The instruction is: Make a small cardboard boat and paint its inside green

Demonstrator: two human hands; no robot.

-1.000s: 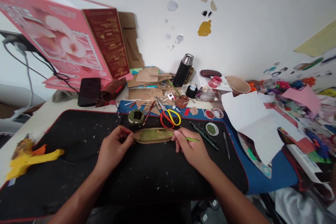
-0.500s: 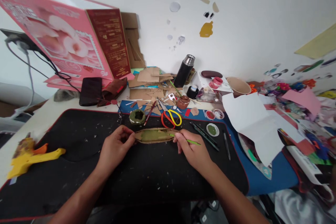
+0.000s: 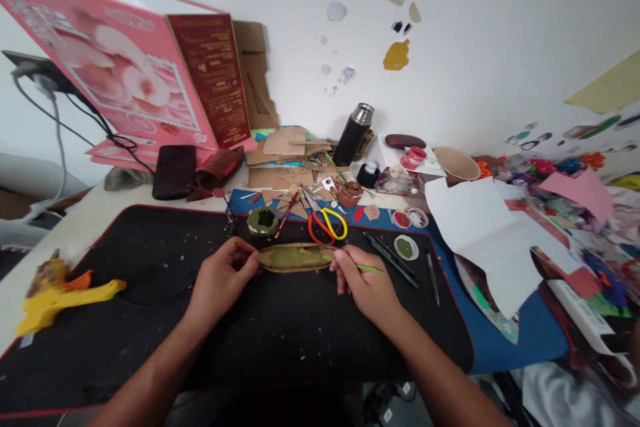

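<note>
Between my hands lies a long, narrow cardboard boat shape (image 3: 295, 257), pointed at its left end, with green paint over much of its inside. My left hand (image 3: 227, 273) pinches that left tip between thumb and fingers. A thin brush with a bright green handle (image 3: 369, 269) is held in my right hand (image 3: 363, 280), closed around it like a pen. The brush's front end reaches over the right part of the cardboard; its bristles are too small to make out. Just behind stand a green-stained paint pot (image 3: 263, 221) and red-and-yellow scissors (image 3: 327, 223).
To the right are a lid of green paint (image 3: 406, 247), dark tweezers-like tools (image 3: 390, 259) and a pen (image 3: 432, 277). A yellow glue gun (image 3: 65, 297) lies left. Cardboard scraps (image 3: 280, 177), a black flask (image 3: 354, 135) and a brown paint jar (image 3: 351, 194) stand behind the black mat (image 3: 280, 333).
The whole view has shifted very slightly. Both hands keep their hold, and the brush stays at almost the same spot over the cardboard's right part.
</note>
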